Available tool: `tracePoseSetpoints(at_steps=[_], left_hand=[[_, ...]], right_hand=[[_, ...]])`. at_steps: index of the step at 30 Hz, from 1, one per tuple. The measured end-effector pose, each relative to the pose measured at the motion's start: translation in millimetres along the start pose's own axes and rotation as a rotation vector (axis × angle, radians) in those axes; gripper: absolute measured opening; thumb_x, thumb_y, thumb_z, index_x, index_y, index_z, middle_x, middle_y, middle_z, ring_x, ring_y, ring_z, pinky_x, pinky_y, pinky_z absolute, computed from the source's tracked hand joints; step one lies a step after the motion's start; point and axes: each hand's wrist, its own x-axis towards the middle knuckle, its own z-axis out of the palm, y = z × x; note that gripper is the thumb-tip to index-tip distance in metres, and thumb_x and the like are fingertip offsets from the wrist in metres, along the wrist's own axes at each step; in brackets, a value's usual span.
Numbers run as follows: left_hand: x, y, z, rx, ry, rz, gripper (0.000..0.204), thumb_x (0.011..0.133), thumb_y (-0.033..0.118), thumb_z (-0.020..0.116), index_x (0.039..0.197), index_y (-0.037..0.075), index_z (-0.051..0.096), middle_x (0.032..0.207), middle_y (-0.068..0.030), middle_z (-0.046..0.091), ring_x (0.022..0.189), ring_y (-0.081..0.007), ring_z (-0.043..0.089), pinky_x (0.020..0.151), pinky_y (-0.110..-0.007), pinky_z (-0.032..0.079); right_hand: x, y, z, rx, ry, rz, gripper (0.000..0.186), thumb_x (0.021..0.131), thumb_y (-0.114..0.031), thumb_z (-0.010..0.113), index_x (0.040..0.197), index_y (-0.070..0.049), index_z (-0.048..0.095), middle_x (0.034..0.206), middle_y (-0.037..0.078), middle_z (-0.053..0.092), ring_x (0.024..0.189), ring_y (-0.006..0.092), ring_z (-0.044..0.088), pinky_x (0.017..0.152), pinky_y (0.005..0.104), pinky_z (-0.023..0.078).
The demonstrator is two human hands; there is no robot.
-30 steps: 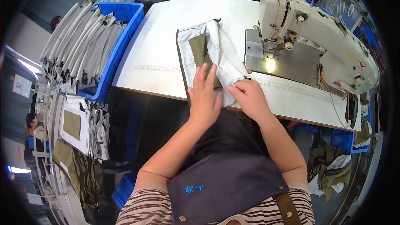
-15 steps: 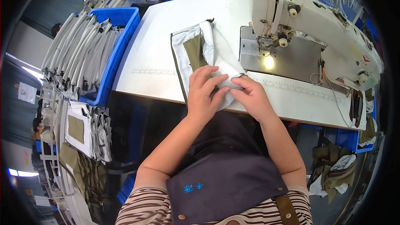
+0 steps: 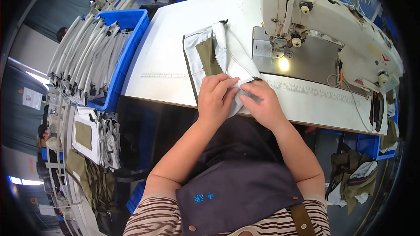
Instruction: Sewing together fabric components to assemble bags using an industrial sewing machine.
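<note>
Perhaps the first risk sits at the left, where pale pieces point(image 3: 81, 57) stand packed and rise past the wall of the blue bin point(image 3: 127, 50); a knock could tip some over its side. Further right, the cloth point(image 3: 190, 47) lies on the white surface point(image 3: 162, 30), its near end reaching the front edge, so its weight might drag it askew if the hold loosens. The left hand point(image 3: 215, 98) is on its lower part, fingers bent and thumb brought near the index; uneven pressure there could ruck the cloth or crease its olive patch point(image 3: 209, 57). The right hand point(image 3: 261, 102) is at the dark-edged corner, thumb and index a little apart; a slip there could let the layers shift out of line. Beyond stands the machine point(image 3: 326, 15), whose needle area could nick a finger if a reach went astray, and a small tool point(image 3: 339, 71) beside it might snag fabric. As for what is hidden, the pieces cover the bin's floor, and the left hand masks the patch's lower end. Whether either hand truly pinches a fold I cannot tell, because fingertips and cloth merge; the right hand's other fingers are partly out of sight. The needle's tip is too small to make out, and the heap point(image 3: 354, 183) at lower right is a jumble.
</note>
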Motion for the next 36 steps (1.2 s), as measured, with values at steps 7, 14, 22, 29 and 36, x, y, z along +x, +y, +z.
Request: tracePoseSetpoints(at_steps=[7,14,22,29,36], left_hand=[[-2.2,-7.0,-5.9,0.017,0.003,0.049,0.025,0.080,-0.001,0.079,0.102,0.011,0.076,0.098,-0.0058,0.066,0.091,-0.0279,0.060,0.076,-0.038,0.051],[18.1,13.2,-35.3,0.058,0.024,0.147,0.025,0.077,-0.002,0.078,0.098,0.012,0.074,0.105,-0.0062,0.062,0.099,-0.0293,0.056,0.087,-0.040,0.041],[29.7,25.8,-76.3,-0.105,-0.264,0.041,0.009,0.096,0.006,0.064,0.104,0.010,0.062,0.143,-0.0123,0.061,0.103,-0.0274,0.053,0.093,-0.037,0.042],[3.2,17.9,-61.8,-0.933,-0.382,-0.636,0.011,0.112,0.019,0.052,0.114,0.008,0.053,0.090,0.0087,0.044,0.080,-0.0022,0.038,0.071,-0.020,0.035],[10.2,30.2,-62.4,-0.758,-0.441,-0.541,0.024,0.095,0.010,0.075,0.116,0.007,0.063,0.109,0.0034,0.063,0.097,-0.0041,0.056,0.083,-0.022,0.047]], right_hand=[[-2.1,-35.5,-9.2,-0.625,-0.050,-0.020,0.025,0.087,-0.018,0.076,0.107,-0.005,0.069,0.086,0.009,0.069,0.092,0.0272,0.064,0.094,0.0429,0.046],[-12.0,-59.4,-22.9,-0.722,0.085,-0.254,0.033,0.076,-0.024,0.085,0.099,-0.006,0.071,0.107,0.008,0.061,0.099,0.0282,0.058,0.082,0.0428,0.046],[-8.7,-69.0,-38.6,-0.513,0.090,-0.183,0.033,0.072,-0.029,0.089,0.085,-0.005,0.069,0.125,0.011,0.063,0.117,0.0324,0.058,0.091,0.0456,0.048],[-6.9,-69.8,-34.0,-0.465,0.085,-0.435,0.028,0.072,-0.018,0.086,0.078,-0.007,0.061,0.099,0.008,0.069,0.093,0.0288,0.067,0.078,0.0406,0.052],[-6.6,-60.8,-29.8,-0.605,0.159,-0.546,0.018,0.075,-0.013,0.078,0.088,-0.008,0.066,0.096,0.007,0.066,0.091,0.0255,0.067,0.073,0.0370,0.053]])
